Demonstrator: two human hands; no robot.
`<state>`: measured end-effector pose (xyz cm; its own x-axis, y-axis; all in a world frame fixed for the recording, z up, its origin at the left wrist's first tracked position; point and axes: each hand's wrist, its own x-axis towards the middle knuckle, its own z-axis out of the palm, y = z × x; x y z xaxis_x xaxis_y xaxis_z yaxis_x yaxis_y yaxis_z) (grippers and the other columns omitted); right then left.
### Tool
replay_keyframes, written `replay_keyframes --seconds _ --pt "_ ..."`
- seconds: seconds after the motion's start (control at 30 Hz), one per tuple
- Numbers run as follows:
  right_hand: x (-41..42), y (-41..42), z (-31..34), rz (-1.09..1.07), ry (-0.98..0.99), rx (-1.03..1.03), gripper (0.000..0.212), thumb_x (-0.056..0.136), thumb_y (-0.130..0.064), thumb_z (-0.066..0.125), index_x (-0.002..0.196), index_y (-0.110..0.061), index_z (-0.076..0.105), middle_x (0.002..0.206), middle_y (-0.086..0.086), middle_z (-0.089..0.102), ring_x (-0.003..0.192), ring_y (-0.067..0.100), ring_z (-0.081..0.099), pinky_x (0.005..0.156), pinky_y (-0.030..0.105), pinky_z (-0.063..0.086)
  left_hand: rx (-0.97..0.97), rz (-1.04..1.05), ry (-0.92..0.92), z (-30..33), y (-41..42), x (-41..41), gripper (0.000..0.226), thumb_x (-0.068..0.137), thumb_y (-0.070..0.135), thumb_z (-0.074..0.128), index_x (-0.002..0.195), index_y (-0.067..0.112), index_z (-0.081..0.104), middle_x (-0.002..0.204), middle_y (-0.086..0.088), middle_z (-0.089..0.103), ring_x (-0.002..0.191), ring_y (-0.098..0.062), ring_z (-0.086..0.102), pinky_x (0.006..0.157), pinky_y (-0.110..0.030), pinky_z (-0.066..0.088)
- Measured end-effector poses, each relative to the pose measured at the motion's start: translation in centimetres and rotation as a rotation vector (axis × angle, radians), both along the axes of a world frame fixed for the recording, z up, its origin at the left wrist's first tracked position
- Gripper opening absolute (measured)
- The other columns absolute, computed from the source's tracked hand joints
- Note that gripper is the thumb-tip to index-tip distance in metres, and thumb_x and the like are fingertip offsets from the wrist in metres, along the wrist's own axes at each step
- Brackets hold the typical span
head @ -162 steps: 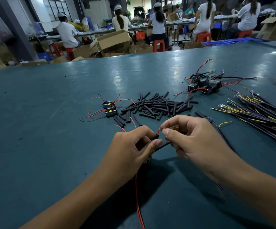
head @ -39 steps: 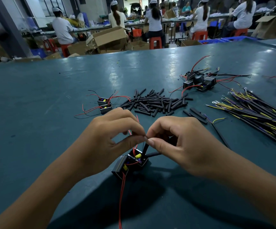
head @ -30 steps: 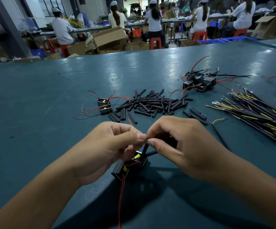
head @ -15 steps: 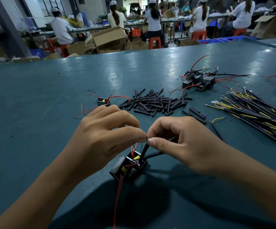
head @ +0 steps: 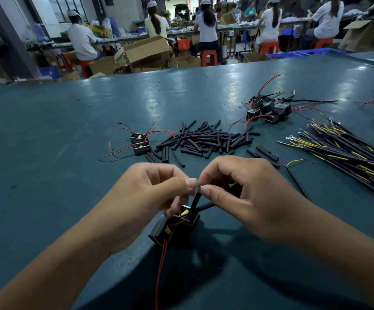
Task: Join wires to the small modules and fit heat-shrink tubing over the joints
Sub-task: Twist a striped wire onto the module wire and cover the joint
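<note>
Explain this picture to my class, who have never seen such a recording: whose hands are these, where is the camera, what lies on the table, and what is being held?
No machine here: a head-worn camera looks down at the wearer's own hands. The left hand and right hand meet fingertip to fingertip, pinching a joint too small to see above a small black module with a red wire. On the green table lie a pile of black tubing pieces, two more modules, a cluster of wired modules and a bundle of yellow and purple wires.

two hands [head: 150, 198] [head: 248, 198], one module [head: 172, 227] beneath them, two modules [head: 140, 143] at left, five seated workers [head: 80, 41].
</note>
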<state>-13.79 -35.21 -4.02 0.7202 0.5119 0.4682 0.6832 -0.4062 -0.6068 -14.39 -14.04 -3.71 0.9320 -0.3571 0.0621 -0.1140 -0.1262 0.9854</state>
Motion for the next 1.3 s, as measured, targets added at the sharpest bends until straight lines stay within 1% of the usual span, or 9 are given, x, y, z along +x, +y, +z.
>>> replay_keyframes --seconds 0.13,0.3,0.47,0.63,0.73,0.83,1.03,1.17,1.3 --pt "0.3 -0.5 0.0 0.039 0.109 0.023 0.004 0.093 -0.019 0.067 0.089 -0.020 0.066 0.073 -0.006 0.064 0.064 0.009 0.057 0.058 0.017 0.044 0.476 -0.001 -0.856 0.6 1.5 0.8 0.018 0.085 0.031 0.078 0.099 0.020 0.074 0.094 0.008 0.066 0.082 -0.013 0.063 0.073 -0.023 0.048" --pt "0.2 -0.4 0.0 0.103 0.194 0.046 0.004 0.093 -0.020 0.066 0.090 -0.023 0.066 0.072 -0.008 0.063 0.063 0.007 0.056 0.060 0.018 0.046 0.600 -0.023 -1.159 0.5 1.1 0.7 0.011 0.094 0.014 0.068 0.096 0.008 0.078 0.094 -0.002 0.067 0.082 -0.022 0.058 0.071 -0.037 0.047" --pt "0.2 -0.3 0.0 0.107 0.196 0.045 0.004 0.090 -0.027 0.064 0.088 -0.023 0.065 0.073 -0.007 0.064 0.065 0.010 0.057 0.062 0.029 0.050 0.719 0.015 -1.311 0.8 1.4 0.7 0.022 0.102 0.019 0.059 0.093 0.011 0.077 0.092 0.001 0.067 0.076 -0.026 0.054 0.068 -0.043 0.044" --pt "0.1 -0.2 0.0 0.083 0.121 0.010 0.004 0.093 -0.022 0.066 0.089 -0.021 0.066 0.074 -0.009 0.062 0.067 0.013 0.058 0.062 0.028 0.049 0.600 0.000 -1.086 0.6 0.7 0.3 0.017 0.095 0.021 0.064 0.087 0.009 0.073 0.083 0.004 0.063 0.076 -0.016 0.055 0.072 -0.029 0.045" --pt "0.0 0.0 0.1 0.047 -0.014 -0.045 0.004 0.092 -0.022 0.065 0.090 -0.018 0.066 0.074 -0.013 0.060 0.069 0.009 0.057 0.061 0.017 0.044 0.408 -0.030 -0.618 0.2 1.1 0.4 0.013 0.091 0.033 0.068 0.083 0.023 0.072 0.073 0.009 0.063 0.068 -0.006 0.054 0.065 -0.017 0.042" --pt "0.0 0.0 0.1 0.036 -0.068 -0.057 0.004 0.091 -0.021 0.066 0.091 -0.017 0.066 0.075 -0.020 0.057 0.071 0.000 0.055 0.065 0.008 0.039 0.143 -0.147 -0.189 -0.4 1.6 1.0 0.019 0.087 0.038 0.070 0.087 0.019 0.073 0.074 0.005 0.064 0.069 -0.007 0.054 0.064 -0.017 0.044" --pt "0.6 -0.7 0.2 0.070 -0.026 -0.017 0.003 0.089 -0.023 0.068 0.092 -0.022 0.067 0.079 -0.017 0.063 0.076 0.005 0.062 0.068 0.008 0.042 0.201 -0.203 -0.177 -2.1 0.2 1.9 0.020 0.101 0.016 0.055 0.117 0.013 0.066 0.088 0.012 0.066 0.071 -0.009 0.052 0.067 -0.024 0.045" --pt "0.9 -0.9 0.1 0.112 0.012 -0.027 0.004 0.090 -0.024 0.067 0.093 -0.022 0.066 0.079 -0.012 0.065 0.077 0.010 0.064 0.068 0.010 0.043 0.217 -0.299 -0.142 -2.2 -0.6 1.7 0.018 0.101 0.017 0.055 0.116 0.010 0.062 0.085 0.012 0.067 0.069 -0.006 0.052 0.063 -0.022 0.043" --pt "0.9 -0.8 0.1 0.124 -0.018 -0.030 0.004 0.090 -0.026 0.067 0.093 -0.024 0.067 0.082 -0.013 0.065 0.078 0.010 0.064 0.067 0.012 0.045 0.203 -0.352 -0.139 -2.2 -0.3 1.9 0.017 0.098 0.016 0.057 0.108 0.004 0.064 0.096 0.002 0.072 0.085 -0.007 0.061 0.075 -0.023 0.047"
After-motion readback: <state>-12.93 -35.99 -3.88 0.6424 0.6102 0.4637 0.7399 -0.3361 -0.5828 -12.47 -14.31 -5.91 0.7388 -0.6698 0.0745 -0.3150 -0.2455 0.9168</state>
